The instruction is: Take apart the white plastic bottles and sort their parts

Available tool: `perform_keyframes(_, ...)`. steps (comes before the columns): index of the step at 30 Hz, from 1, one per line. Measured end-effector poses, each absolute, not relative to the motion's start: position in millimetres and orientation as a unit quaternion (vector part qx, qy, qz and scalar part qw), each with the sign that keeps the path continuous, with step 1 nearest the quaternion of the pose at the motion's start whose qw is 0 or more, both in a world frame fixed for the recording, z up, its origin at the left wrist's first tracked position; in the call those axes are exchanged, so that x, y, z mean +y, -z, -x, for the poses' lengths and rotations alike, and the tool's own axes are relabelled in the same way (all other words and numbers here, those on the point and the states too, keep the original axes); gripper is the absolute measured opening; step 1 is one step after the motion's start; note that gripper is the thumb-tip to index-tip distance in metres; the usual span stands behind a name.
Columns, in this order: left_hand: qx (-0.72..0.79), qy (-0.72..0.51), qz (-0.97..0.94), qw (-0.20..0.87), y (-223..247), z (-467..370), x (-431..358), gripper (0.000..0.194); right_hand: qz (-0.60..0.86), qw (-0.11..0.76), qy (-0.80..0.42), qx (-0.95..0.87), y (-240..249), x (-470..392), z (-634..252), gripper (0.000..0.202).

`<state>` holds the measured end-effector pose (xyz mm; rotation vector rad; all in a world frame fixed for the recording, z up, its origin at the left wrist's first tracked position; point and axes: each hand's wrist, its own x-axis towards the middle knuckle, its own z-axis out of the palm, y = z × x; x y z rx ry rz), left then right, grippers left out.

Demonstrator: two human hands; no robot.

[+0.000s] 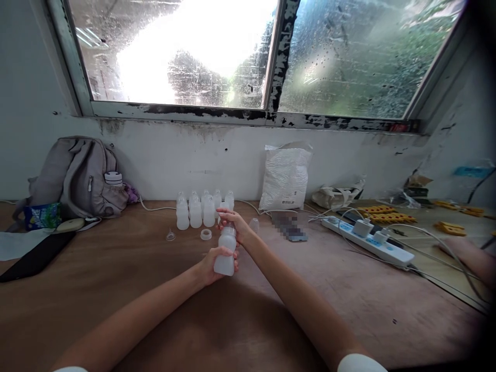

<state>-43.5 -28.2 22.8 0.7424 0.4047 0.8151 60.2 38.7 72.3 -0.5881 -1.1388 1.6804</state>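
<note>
A translucent white baby bottle (224, 264) is held tilted above the table, its top leaning away from me. My left hand (208, 264) wraps round the lower body. Around the neck and top, my right hand (237, 226) has its fingers closed, partly hiding that end. Just beyond stand several similar baby bottles (196, 213) in a group by the wall. A white collar ring (206, 234) lies in front of them, with a clear teat (170, 235) to its left. To the right of my right hand sits a small clear cap (254, 225).
At the left are a grey backpack (83, 178) and a black flat case (36, 256). A white plastic bag (285, 178) leans on the wall near a phone (296, 235). A power strip (368, 243) with cables lies right; another person's blurred arm (468, 261) shows beyond it.
</note>
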Motion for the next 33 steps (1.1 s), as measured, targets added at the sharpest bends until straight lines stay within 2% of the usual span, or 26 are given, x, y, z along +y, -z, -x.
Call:
perform_keyframes(16,0.074,-0.311,-0.346,0.882,-34.5,51.0,-34.0,0.034,0.151,0.479,-0.704,-0.502,-85.7,30.2,-63.4,0.019)
perform_keyframes(27,0.014,-0.246,-0.359,0.9,-35.8,54.5,-32.3,0.036,0.144,0.497,-0.699,-0.494,-93.4,20.6,-59.2,0.03)
perform_keyframes(30,0.037,-0.255,-0.374,0.891,-35.2,55.9,-28.8,0.036,0.144,0.5,-0.71,-0.475,-94.1,19.8,-57.9,0.026)
perform_keyframes(33,0.125,-0.311,-0.415,0.846,-29.5,55.8,-24.9,0.034,0.198,0.52,-0.7,-0.448,-89.1,28.1,-59.4,0.021)
